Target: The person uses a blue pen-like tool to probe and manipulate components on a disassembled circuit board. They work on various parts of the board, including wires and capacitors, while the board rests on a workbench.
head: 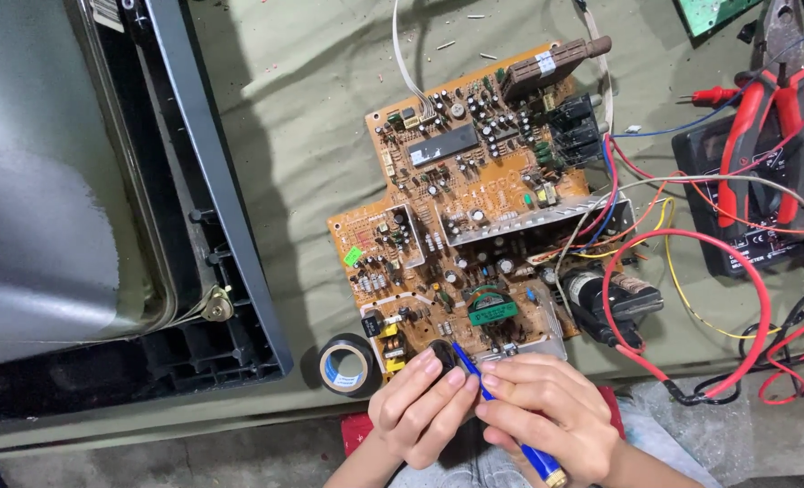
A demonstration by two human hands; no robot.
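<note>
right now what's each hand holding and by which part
The right hand holds a blue screwdriver around its shaft and handle. The left hand pinches a black round part at the circuit board edge.

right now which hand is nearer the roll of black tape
Left. The left hand sits just right of the tape roll, almost beside it. The right hand, holding a blue tool, is farther right, beyond the left hand.

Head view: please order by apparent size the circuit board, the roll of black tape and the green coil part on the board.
Largest to smallest:
1. circuit board
2. roll of black tape
3. green coil part; it looks only slightly smaller than the tape.
</note>
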